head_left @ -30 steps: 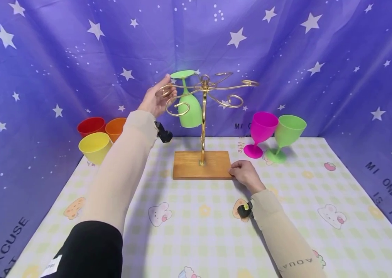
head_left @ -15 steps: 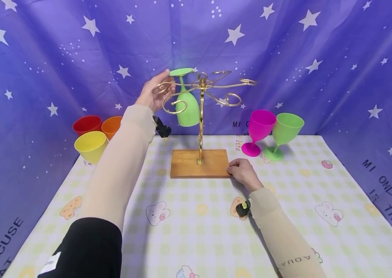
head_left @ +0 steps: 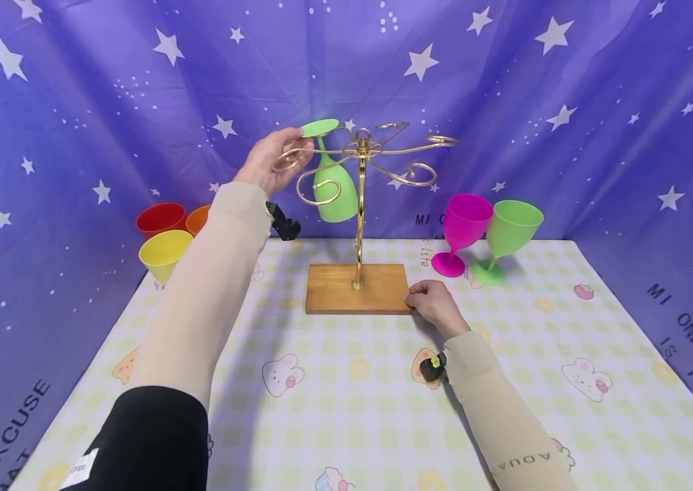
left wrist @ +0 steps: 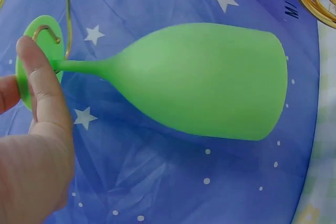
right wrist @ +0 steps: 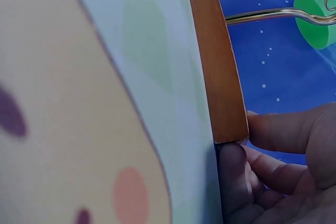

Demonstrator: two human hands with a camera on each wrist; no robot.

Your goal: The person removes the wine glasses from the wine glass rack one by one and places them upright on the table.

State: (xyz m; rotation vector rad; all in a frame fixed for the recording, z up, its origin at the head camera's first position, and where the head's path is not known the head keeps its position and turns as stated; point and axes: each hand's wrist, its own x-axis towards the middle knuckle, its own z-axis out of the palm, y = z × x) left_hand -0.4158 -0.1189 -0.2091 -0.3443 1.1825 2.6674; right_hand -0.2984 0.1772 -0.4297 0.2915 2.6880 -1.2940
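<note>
A green plastic goblet hangs upside down among the arms of a gold wire rack. My left hand pinches its round foot between thumb and fingers. In the left wrist view, the goblet's stem lies close to a gold wire hook; I cannot tell whether the wire bears its weight. The foot is slightly tilted, its right side higher. Low on the right, my right hand pinches the front right corner of the rack's wooden base, thumb on top and fingers at the edge.
At the back right stand a magenta goblet and a second green goblet, both upright. Red, orange and yellow cups stand at the left, partly behind my left sleeve. A starry purple curtain encloses the table.
The green goblet's foot has tipped, its left side lower, and my left hand has shifted slightly left with its fingers farther over the rim. My right hand stays on the base.
</note>
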